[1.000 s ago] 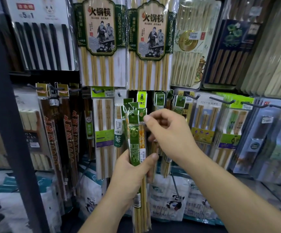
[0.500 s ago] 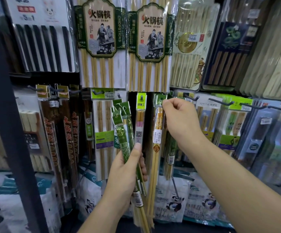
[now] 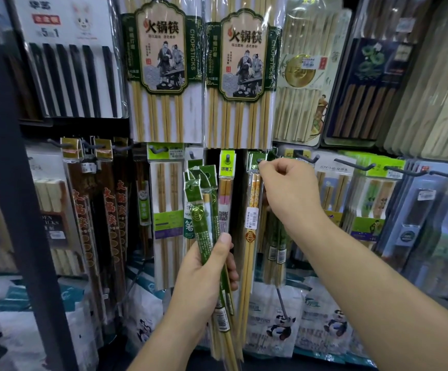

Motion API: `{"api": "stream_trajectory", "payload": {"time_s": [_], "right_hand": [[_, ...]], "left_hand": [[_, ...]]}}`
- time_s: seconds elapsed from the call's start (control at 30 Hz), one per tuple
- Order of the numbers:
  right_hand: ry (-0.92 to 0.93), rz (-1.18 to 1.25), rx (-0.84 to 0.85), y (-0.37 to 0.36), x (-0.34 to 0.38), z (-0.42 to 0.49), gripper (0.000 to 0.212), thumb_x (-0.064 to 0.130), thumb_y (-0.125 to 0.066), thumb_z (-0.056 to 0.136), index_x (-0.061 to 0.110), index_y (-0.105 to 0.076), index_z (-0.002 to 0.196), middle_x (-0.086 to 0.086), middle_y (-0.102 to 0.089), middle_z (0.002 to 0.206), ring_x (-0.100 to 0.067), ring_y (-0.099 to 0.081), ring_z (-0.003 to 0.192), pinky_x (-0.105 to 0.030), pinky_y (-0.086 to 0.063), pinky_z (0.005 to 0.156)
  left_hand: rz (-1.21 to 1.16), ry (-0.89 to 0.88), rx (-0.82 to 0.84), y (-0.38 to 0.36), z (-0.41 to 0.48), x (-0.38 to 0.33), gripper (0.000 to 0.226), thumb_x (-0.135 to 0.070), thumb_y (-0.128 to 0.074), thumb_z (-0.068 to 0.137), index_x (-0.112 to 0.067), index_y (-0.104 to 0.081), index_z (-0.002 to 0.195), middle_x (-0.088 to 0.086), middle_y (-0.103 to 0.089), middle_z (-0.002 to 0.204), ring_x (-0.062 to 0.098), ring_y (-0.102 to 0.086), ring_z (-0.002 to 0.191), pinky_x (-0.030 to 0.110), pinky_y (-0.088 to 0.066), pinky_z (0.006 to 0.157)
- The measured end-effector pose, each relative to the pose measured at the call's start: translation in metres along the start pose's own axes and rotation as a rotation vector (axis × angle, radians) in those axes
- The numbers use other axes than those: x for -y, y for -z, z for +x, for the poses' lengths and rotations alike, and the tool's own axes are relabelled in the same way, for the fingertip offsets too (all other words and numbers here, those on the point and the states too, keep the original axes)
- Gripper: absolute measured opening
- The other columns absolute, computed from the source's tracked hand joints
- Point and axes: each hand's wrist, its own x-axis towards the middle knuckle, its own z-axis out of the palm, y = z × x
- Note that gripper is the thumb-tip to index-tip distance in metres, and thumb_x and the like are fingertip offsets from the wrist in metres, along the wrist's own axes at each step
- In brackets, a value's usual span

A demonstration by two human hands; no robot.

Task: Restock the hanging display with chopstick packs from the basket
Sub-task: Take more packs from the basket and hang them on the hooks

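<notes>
Presently a pack (image 3: pixel 254 183) is being hooked, pinched by the right hand (image 3: pixel 290 194); another must be drawn from spares (image 3: pixel 203 212) gripped by the left hand (image 3: pixel 204 274).

Fan of slim green-headed chopstick packs (image 3: pixel 203 210), tilted, left hand (image 3: pixel 204 274) gripping them low, tops just left of the lime-tagged pack (image 3: pixel 227 183) on its peg (image 3: pixel 227 157). Just right of that one, an orange-patterned pack (image 3: pixel 252 236) hangs straight, right hand (image 3: pixel 290 194) pinching its top.
</notes>
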Motion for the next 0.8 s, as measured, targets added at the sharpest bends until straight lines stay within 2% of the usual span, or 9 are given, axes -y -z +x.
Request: {"api": "stream_trajectory", "payload": {"time_s": [0.1, 0.17, 0.27, 0.37, 0.43, 0.5, 0.6, 0.7, 0.8], "right_hand": [[-0.012, -0.032, 0.021, 0.001, 0.002, 0.001, 0.041, 0.020, -0.053, 0.099, -0.006, -0.043, 0.069, -0.010, -0.036, 0.059, -0.019, -0.037, 0.055, -0.041, -0.055, 0.064], [-0.029, -0.075, 0.046, 0.002, 0.002, 0.001, 0.041, 0.019, -0.051, 0.099, 0.006, -0.038, 0.063, -0.006, -0.032, 0.057, -0.019, -0.035, 0.053, -0.046, -0.058, 0.063], [0.018, -0.198, 0.059, 0.003, 0.001, 0.000, 0.043, 0.021, -0.048, 0.101, 0.013, -0.042, 0.059, -0.008, -0.040, 0.053, -0.020, -0.040, 0.050, -0.041, -0.054, 0.058], [0.057, -0.353, 0.061, 0.004, 0.002, -0.002, 0.042, 0.028, -0.048, 0.102, 0.010, -0.059, 0.067, -0.010, -0.063, 0.059, -0.023, -0.062, 0.056, -0.044, -0.059, 0.061], [0.057, -0.438, 0.056, 0.006, 0.002, -0.005, 0.040, 0.035, -0.049, 0.102, 0.014, -0.063, 0.070, -0.003, -0.065, 0.060, -0.021, -0.064, 0.060, -0.038, -0.057, 0.061], [0.055, -0.470, 0.038, 0.008, 0.001, -0.009, 0.038, 0.038, -0.051, 0.100, 0.018, -0.059, 0.069, 0.002, -0.061, 0.058, -0.016, -0.060, 0.058, -0.032, -0.050, 0.057], [0.070, -0.366, 0.028, 0.008, 0.000, -0.022, 0.034, 0.037, -0.052, 0.099, 0.021, -0.056, 0.069, 0.005, -0.057, 0.057, -0.012, -0.054, 0.056, -0.031, -0.046, 0.054], [0.072, -0.101, 0.174, 0.006, 0.003, -0.038, 0.032, 0.040, -0.055, 0.100, 0.023, -0.064, 0.074, 0.000, -0.065, 0.068, -0.018, -0.063, 0.064, -0.043, -0.056, 0.064], [0.100, -0.023, 0.276, 0.004, 0.006, -0.048, 0.027, 0.038, -0.059, 0.099, 0.028, -0.066, 0.075, 0.003, -0.067, 0.072, -0.019, -0.066, 0.070, -0.042, -0.057, 0.067]], "left_hand": [[-0.002, -0.004, -0.002, -0.001, 0.000, 0.000, 0.061, -0.063, -0.071, 0.072, -0.009, -0.065, 0.100, 0.005, -0.064, 0.071, 0.017, -0.064, 0.062, 0.028, -0.055, 0.057], [-0.006, -0.005, -0.002, -0.001, 0.000, 0.000, 0.064, -0.063, -0.071, 0.071, -0.008, -0.064, 0.102, 0.005, -0.064, 0.070, 0.018, -0.063, 0.061, 0.029, -0.055, 0.056], [-0.011, -0.005, -0.002, -0.001, 0.000, 0.000, 0.065, -0.062, -0.071, 0.071, -0.006, -0.064, 0.104, 0.005, -0.064, 0.071, 0.018, -0.063, 0.061, 0.029, -0.055, 0.056], [-0.003, -0.010, -0.005, 0.000, -0.001, 0.001, 0.064, -0.062, -0.072, 0.071, -0.007, -0.065, 0.103, 0.005, -0.065, 0.071, 0.019, -0.064, 0.062, 0.028, -0.055, 0.056], [-0.007, -0.001, 0.003, 0.000, -0.001, 0.000, 0.056, -0.060, -0.073, 0.071, -0.011, -0.069, 0.098, 0.006, -0.065, 0.070, 0.020, -0.064, 0.061, 0.029, -0.055, 0.055], [-0.005, 0.013, 0.022, 0.000, -0.002, -0.001, 0.039, -0.056, -0.074, 0.072, -0.020, -0.073, 0.087, 0.006, -0.066, 0.070, 0.020, -0.064, 0.060, 0.029, -0.055, 0.054], [0.019, 0.012, 0.059, -0.002, -0.004, -0.003, 0.025, -0.053, -0.074, 0.073, -0.028, -0.072, 0.072, 0.006, -0.067, 0.068, 0.019, -0.066, 0.058, 0.029, -0.055, 0.053], [0.043, 0.008, 0.087, -0.003, -0.005, -0.003, 0.027, -0.052, -0.075, 0.075, -0.025, -0.073, 0.075, 0.009, -0.071, 0.070, 0.021, -0.068, 0.060, 0.028, -0.056, 0.054], [0.050, -0.003, 0.119, -0.006, -0.006, -0.003, 0.029, -0.049, -0.074, 0.079, -0.020, -0.073, 0.084, 0.013, -0.072, 0.072, 0.023, -0.068, 0.060, 0.028, -0.055, 0.055]]}}
